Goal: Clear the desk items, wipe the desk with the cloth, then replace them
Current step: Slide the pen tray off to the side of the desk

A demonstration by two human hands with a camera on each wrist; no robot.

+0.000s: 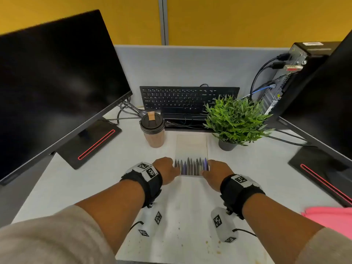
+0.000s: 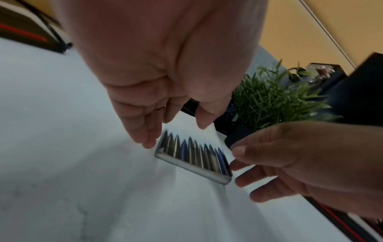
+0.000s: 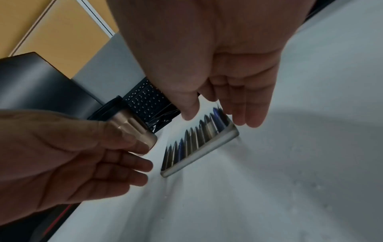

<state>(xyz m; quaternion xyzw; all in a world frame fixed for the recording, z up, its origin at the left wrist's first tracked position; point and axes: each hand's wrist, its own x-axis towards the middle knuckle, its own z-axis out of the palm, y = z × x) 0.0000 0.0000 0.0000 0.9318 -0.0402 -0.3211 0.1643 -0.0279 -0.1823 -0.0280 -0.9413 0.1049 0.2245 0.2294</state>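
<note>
A clear flat pen case [image 1: 191, 164] with several dark and blue pens lies on the white desk [image 1: 95, 187], its near end between my hands. My left hand [image 1: 174, 168] is at the case's left edge and my right hand [image 1: 208, 171] at its right edge. In the left wrist view my left hand [image 2: 176, 134] spreads relaxed fingers over the case [image 2: 192, 155], thumb just above it. In the right wrist view my right hand [image 3: 219, 121] hovers likewise over the case [image 3: 199, 144]. I cannot tell whether either touches it. The pink cloth [image 1: 331, 218] lies at the desk's right front.
A brown lidded cup [image 1: 152, 130] stands left of the case and a potted plant [image 1: 235, 119] right of it. Behind them a black keyboard [image 1: 188, 101] leans on the partition. Monitors [image 1: 57, 82] flank both sides. Small stains [image 1: 190, 235] dot the front of the desk.
</note>
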